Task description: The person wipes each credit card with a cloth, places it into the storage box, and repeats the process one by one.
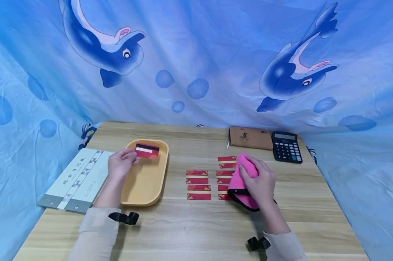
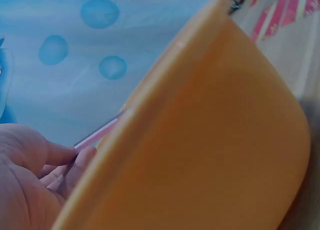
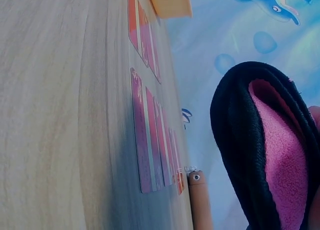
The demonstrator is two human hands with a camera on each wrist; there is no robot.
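Note:
Over the yellow tray (image 1: pixel 144 181), my left hand (image 1: pixel 120 163) pinches a red card (image 1: pixel 147 151) by its left edge, its dark stripe and white strip facing up. The left wrist view shows the same card (image 2: pixel 97 132) edge-on between thumb and fingers, partly behind the tray wall (image 2: pixel 215 130). My right hand (image 1: pixel 260 181) grips a folded pink cloth (image 1: pixel 240 181) with black edging, held above the right-hand column of red cards and hiding part of them. In the right wrist view the cloth (image 3: pixel 282 155) hangs clear of the table, its fold facing the camera.
Several red-and-gold cards (image 1: pixel 197 177) lie in two columns mid-table. A brown zip wallet (image 1: pixel 251 138) and a black calculator (image 1: pixel 286 147) sit at the back right. Left of the tray lies a pale ledger book (image 1: pixel 79 177). A blue dolphin curtain (image 1: pixel 196 54) hangs behind the table.

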